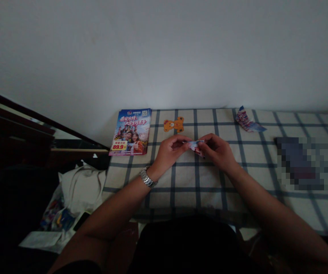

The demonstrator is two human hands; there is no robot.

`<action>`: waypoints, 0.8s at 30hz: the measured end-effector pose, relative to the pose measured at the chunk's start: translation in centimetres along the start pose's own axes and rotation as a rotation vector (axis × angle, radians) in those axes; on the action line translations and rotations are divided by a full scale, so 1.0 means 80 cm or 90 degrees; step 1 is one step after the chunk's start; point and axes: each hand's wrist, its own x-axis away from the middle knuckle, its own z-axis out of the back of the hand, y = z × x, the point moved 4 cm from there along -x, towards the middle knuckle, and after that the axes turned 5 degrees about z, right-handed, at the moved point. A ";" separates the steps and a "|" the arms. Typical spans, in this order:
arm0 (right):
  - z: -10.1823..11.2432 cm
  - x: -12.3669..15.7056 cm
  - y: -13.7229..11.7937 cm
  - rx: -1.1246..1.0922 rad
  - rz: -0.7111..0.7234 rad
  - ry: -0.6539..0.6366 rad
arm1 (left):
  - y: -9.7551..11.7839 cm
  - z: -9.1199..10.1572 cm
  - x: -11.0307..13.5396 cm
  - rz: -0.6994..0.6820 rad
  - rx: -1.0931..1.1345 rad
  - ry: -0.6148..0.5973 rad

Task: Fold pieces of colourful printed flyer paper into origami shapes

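Between my two hands is a small folded paper (pixel 196 147), printed in blue, white and red. My left hand (pixel 173 149) pinches its left end with thumb and fingertips. On the other end, my right hand (pixel 217 150) is closed in the same kind of pinch. The paper is held over the checked tablecloth (pixel 183 180). Behind my left hand lies a flat orange bear cutout (pixel 173 125). Farther left rests a stack of printed flyers (pixel 131 132) in similar colours. A folded paper piece (pixel 248 121) stands beyond my right hand, near the wall.
A blurred-out dark rectangular object (pixel 301 163) lies on the cloth at the right. The white wall (pixel 164 53) borders the table's far edge. Below the table's left end sits a whitish bag (pixel 80 186) beside other items, with dark wooden furniture (pixel 15 133) farther left.
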 end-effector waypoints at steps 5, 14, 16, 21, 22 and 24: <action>0.003 0.000 -0.006 0.011 0.010 0.027 | 0.001 0.001 0.001 0.009 0.071 -0.005; 0.003 0.000 -0.004 0.005 0.021 0.024 | -0.005 0.001 0.000 0.051 0.114 0.017; 0.003 0.001 -0.002 0.011 0.018 0.024 | -0.007 0.001 0.000 0.061 0.116 0.021; 0.004 0.002 -0.003 0.024 0.021 0.022 | -0.008 -0.001 0.000 0.072 0.131 0.023; 0.004 0.002 -0.004 0.031 0.023 0.025 | -0.009 -0.002 0.000 0.076 0.136 0.020; 0.005 0.002 -0.006 0.046 0.025 0.034 | -0.010 -0.004 0.000 0.086 0.162 0.009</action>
